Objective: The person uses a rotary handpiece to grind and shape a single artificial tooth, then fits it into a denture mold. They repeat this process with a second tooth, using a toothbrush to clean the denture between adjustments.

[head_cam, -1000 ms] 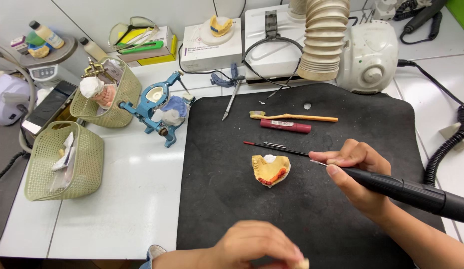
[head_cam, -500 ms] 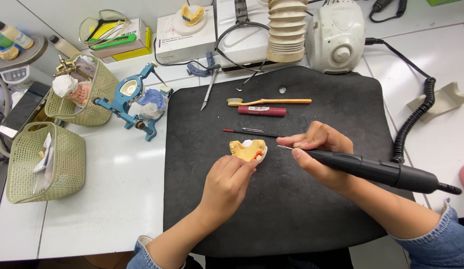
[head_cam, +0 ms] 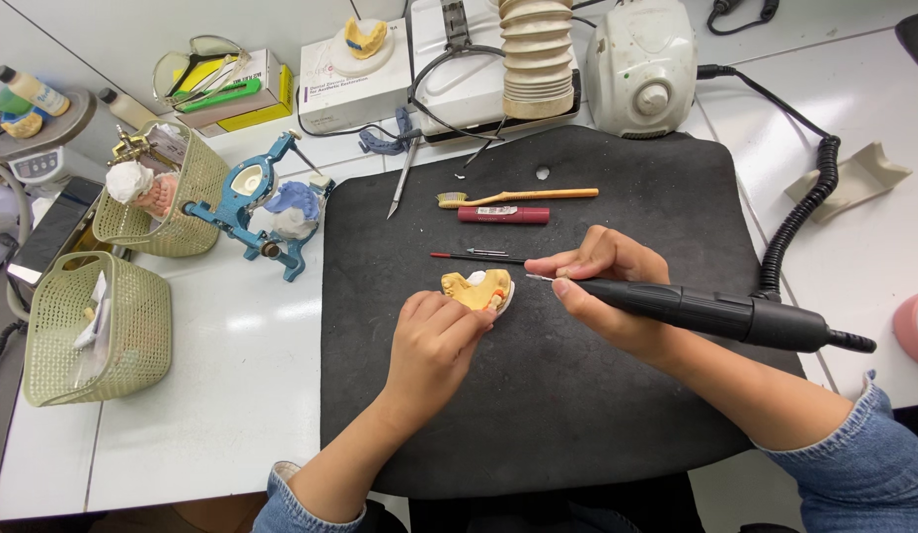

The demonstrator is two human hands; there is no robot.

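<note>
Left grip [head_cam: 434, 336] on dental cast [head_cam: 476, 289]

Left hand [head_cam: 434, 341] arrived — now gripping dental model [head_cam: 477, 289]

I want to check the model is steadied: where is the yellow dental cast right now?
In the head view the yellow dental cast sits mid-mat on the black mat, under the left hand fingertips, just left of the right hand and its black handpiece.

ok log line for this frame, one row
left hand: holds yellow dental cast on black mat | right hand: grips black handpiece, tip beside cast
</note>
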